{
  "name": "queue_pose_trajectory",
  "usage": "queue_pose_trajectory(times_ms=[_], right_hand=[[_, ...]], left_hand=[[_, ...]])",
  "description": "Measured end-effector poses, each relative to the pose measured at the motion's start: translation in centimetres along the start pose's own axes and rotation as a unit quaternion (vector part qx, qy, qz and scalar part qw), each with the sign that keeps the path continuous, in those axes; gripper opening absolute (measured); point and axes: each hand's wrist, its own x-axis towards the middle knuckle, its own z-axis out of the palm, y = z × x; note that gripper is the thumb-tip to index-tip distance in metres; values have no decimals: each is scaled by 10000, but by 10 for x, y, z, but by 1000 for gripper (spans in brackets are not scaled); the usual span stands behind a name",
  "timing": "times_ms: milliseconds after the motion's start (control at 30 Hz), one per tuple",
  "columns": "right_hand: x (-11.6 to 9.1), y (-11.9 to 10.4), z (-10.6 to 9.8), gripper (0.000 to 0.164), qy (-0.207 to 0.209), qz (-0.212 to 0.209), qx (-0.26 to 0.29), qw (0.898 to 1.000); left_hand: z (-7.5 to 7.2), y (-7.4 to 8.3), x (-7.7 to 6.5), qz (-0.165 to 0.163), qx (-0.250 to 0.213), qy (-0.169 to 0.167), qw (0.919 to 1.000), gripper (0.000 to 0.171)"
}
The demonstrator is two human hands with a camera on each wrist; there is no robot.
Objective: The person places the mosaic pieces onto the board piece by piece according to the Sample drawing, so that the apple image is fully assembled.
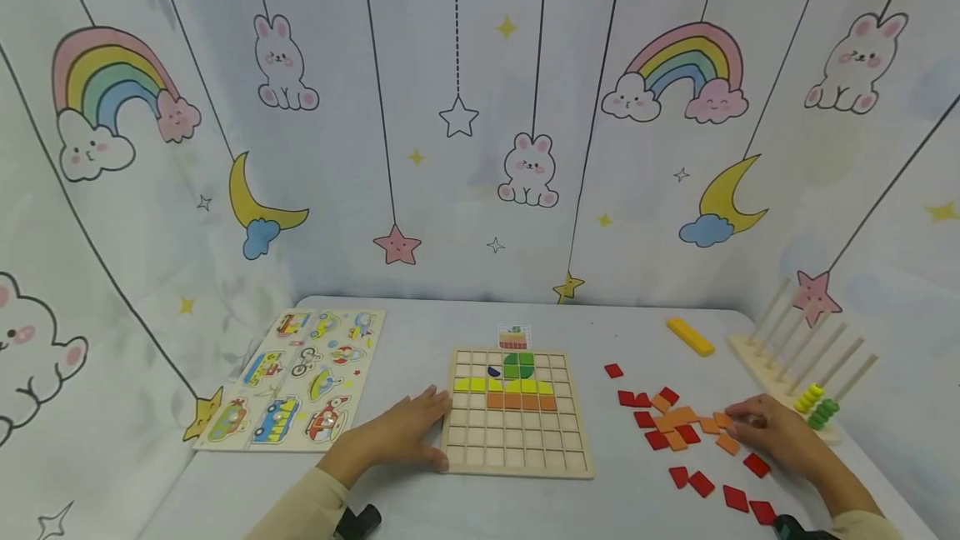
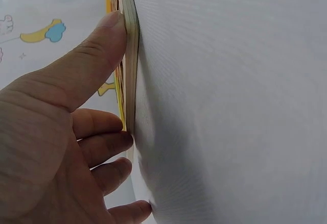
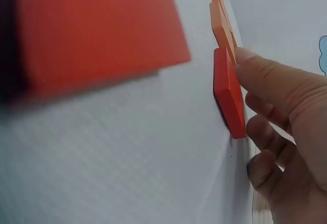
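My left hand lies beside the wooden grid board, fingers spread, with the thumb and fingertips at its left edge. The left wrist view shows the thumb against the board's side. Green quarter-round and square tiles, a small dark blue piece, a yellow row and an orange row fill part of the grid. On the right, my right hand pinches an orange tile at the edge of the loose pile. A red tile lies close to the thumb.
Several red tiles and orange tiles are scattered right of the board. A small picture card stands behind it. At left lies a picture puzzle board; at right, a yellow bar and a pegged bead stand.
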Motion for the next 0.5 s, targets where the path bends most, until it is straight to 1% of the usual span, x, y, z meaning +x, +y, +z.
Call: queue_pose_trajectory(times_ms=[100, 167, 233, 300, 400, 500], right_hand=[[0, -3, 1, 62, 116, 92, 192, 9997], [0, -9, 0, 68, 216, 121, 448, 9987], [1, -21, 0, 72, 357, 135, 724, 9966], [5, -36, 2, 74, 426, 50, 991, 9942], [16, -66, 8, 67, 522, -304, 1275, 9900], [31, -100, 18, 54, 637, -953, 1451, 9828]], left_hand=[[0, 1, 0, 25, -50, 9, 10000, 101], [-1, 2, -1, 40, -56, 14, 10000, 101], [-2, 3, -2, 47, -36, 17, 10000, 101], [-2, 3, -2, 50, -13, 26, 10000, 101], [-1, 2, -1, 22, 1, 10, 10000, 101], [-1, 2, -1, -9, 4, 8, 10000, 101]])
